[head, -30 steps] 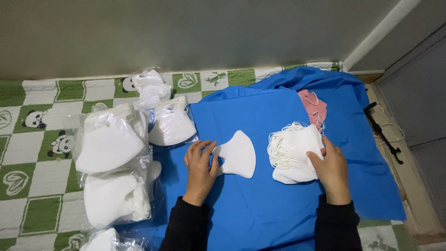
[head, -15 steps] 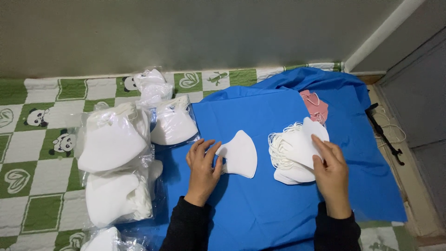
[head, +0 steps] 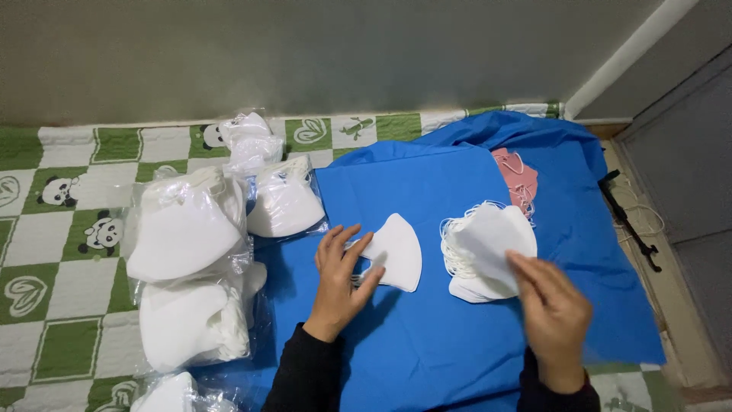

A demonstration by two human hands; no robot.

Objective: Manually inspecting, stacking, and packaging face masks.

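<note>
While your left hand (head: pixel 341 276) is pinning the single white mask (head: pixel 396 252) with spread fingers and your right hand (head: pixel 550 305) is pinching the top mask of the stack (head: pixel 488 255), you are risking snagging tangled ear loops and dragging the pile askew.

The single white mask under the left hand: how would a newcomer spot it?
Find the blue cloth spread over the green-and-white checked mat. Near its middle, one white mask lies flat, with the left hand on its edge. Unlike the loose stack to its right, it lies alone and unbagged.

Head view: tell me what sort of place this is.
Probably a home floor used for packing: a green-and-white panda-print mat, a blue cloth sheet spread over it, and clear plastic bags of white face masks.
</note>
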